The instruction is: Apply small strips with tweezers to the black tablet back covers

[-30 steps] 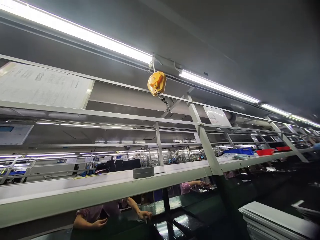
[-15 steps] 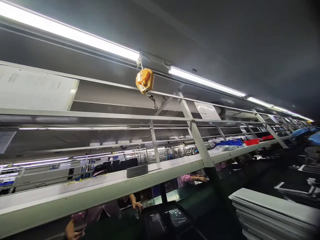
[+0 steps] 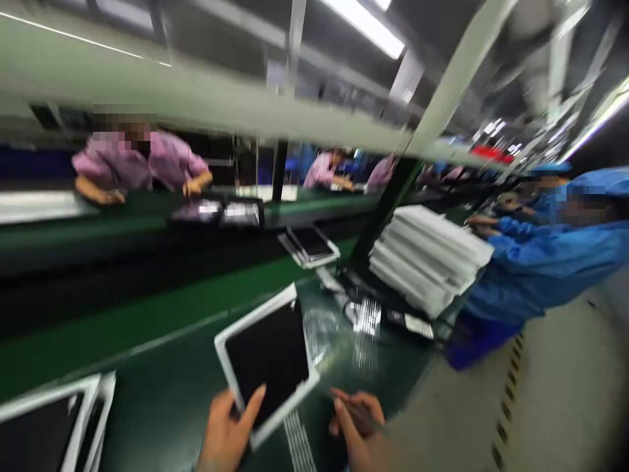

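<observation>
The left hand (image 3: 227, 426) is pinching a black rectangular panel with a white frame (image 3: 270, 351) by its near-left edge, over the glossy green bench (image 3: 152, 400). Just right of the panel, the right hand (image 3: 358, 423) is pinching a slim dark stick-like tool (image 3: 362, 414) (too blurred to identify). A stack of flat white pieces (image 3: 426, 262) is standing far right.

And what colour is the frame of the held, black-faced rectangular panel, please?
The frame is white; head view shows it.
</observation>
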`<action>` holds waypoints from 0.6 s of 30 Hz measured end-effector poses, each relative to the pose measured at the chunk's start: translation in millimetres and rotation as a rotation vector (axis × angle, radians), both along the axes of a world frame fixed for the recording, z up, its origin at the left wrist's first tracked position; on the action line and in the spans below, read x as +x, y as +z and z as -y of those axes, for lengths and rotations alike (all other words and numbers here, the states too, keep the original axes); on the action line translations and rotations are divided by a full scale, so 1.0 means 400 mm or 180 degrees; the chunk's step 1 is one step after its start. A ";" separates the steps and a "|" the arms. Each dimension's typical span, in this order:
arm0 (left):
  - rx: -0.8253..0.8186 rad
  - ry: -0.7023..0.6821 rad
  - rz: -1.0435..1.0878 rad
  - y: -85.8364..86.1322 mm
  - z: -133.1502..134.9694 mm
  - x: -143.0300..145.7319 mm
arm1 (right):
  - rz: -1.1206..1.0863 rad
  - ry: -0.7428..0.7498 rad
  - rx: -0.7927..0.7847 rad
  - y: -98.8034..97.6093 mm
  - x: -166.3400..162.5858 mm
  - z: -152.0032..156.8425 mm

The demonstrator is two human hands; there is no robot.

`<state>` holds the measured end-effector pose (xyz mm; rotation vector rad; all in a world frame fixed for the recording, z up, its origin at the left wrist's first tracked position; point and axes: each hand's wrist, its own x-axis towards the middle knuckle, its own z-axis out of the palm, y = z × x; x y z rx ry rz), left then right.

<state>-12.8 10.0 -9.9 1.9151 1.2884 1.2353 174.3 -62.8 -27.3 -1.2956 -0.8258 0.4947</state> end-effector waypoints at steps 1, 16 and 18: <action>-0.0282 0.0010 -0.0054 -0.025 0.014 0.000 | -0.0106 0.0172 -0.0331 -0.027 0.003 0.022; 0.0309 -0.0080 -0.0219 -0.048 0.027 -0.005 | -0.0194 0.1059 -0.1141 -0.032 0.010 0.045; 0.0162 -0.0211 -0.0221 -0.056 0.028 -0.007 | -0.0103 0.1153 -0.1273 -0.034 0.017 0.046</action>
